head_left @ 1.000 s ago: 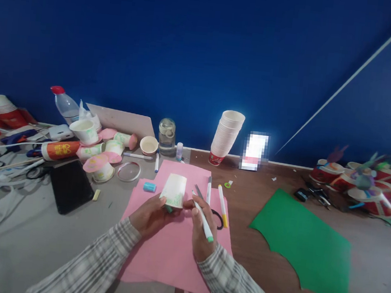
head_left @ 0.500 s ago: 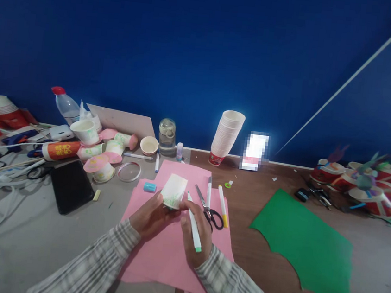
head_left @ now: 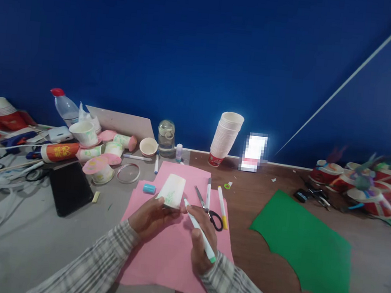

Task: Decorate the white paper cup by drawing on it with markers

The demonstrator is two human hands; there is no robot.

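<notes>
My left hand (head_left: 151,216) is closed around a white paper cup (head_left: 173,188), tipped with its wider rim toward me and bearing green drawn strokes. In my right hand (head_left: 203,238) lies a white marker (head_left: 200,231) with a green end, its tip pointing at the cup but apart from it. Beneath both hands are pink sheets (head_left: 169,265). On them, just beyond my right hand, rest scissors (head_left: 206,206) with dark handles, a grey-capped marker (head_left: 208,192) and a yellow marker (head_left: 223,207). A blue eraser-like block or cap (head_left: 149,188) sits left of the cup.
A tall stack of paper cups (head_left: 227,133) stands by the wall beside a bright pixelated screen (head_left: 253,151). Green paper (head_left: 306,251) lies at right, near decorated cups (head_left: 368,197). Leftward are a black phone (head_left: 70,188), decorated cups (head_left: 98,169), cables and a water jar (head_left: 166,139).
My right hand has drawn the marker down and right, away from the cup. The cup has turned slightly, and its green strokes show more clearly.
</notes>
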